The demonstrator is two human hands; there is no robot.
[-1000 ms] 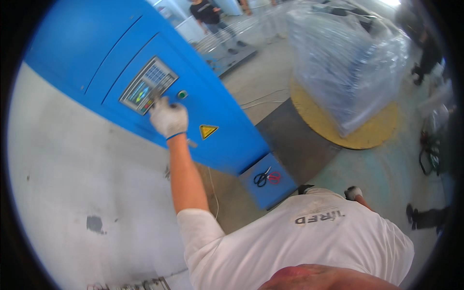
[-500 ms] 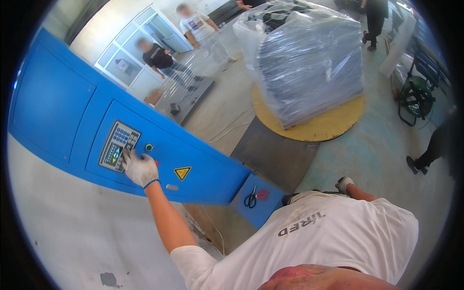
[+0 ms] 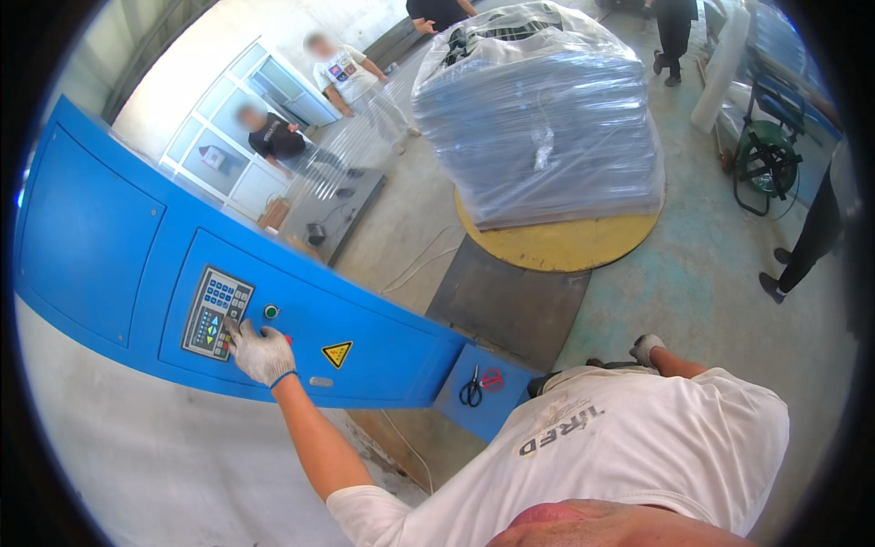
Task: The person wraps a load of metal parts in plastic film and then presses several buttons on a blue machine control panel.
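Workshop floor: greenish-grey concrete (image 3: 629, 301); beyond it, a white-framed glazed partition (image 3: 219, 137) and two people standing, one in a dark top (image 3: 276, 141), one in a pale top (image 3: 346, 73).
Wrapped stack: a film-covered load (image 3: 547, 137) sits upright on a round yellow platform (image 3: 556, 248), with a dark plate (image 3: 510, 296) on the near side.
Blue cabinet: its long body (image 3: 237, 251) slants from upper left toward lower right in the head view.
Control panel: set in the cabinet's face, left of the person; its long axis (image 3: 217, 305) runs steeply, top leaning slightly right, keypad at the upper end, arrow keys toward the lower.
Beside the panel: a green button (image 3: 271, 312) and a yellow warning triangle (image 3: 337, 355).
Left arm: bare forearm (image 3: 319, 438) reaching up and leftward from a white sleeve.
Left hand: gloved (image 3: 262, 354), holding nothing I can see, fingers loosely extended, the foremost at the panel's lower right keys; whether any key is pressed, I can't tell.
Right hand: gloved (image 3: 647, 349), low by the waist; I can't tell whether its fingers are spread or curled.
Blue ledge: black-handled scissors (image 3: 471, 392) and a red-handled pair (image 3: 492, 379) lie together on it (image 3: 488, 415).
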